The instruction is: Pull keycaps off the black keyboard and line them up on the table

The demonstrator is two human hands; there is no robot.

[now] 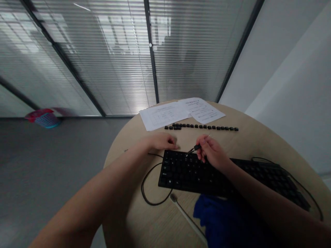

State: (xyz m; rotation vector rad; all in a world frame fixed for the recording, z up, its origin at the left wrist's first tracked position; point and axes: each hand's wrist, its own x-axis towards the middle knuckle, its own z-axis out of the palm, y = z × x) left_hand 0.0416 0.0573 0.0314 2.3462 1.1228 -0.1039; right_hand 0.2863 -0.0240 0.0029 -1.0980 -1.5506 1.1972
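A black keyboard lies on the round wooden table. My right hand is closed around a small black tool, whose thin forked end points down at the keyboard's upper left keys. Just beyond the keyboard's top left corner, my left hand rests with its fingers curled; whether it holds something small cannot be made out. Behind both hands, several loose black keycaps form a long row, with a short second row at its left end.
Printed sheets lie at the table's far edge. A toothbrush and a blue cloth are near the front. Black cable loops left of the keyboard, with more cable at the right. A basket stands on the floor.
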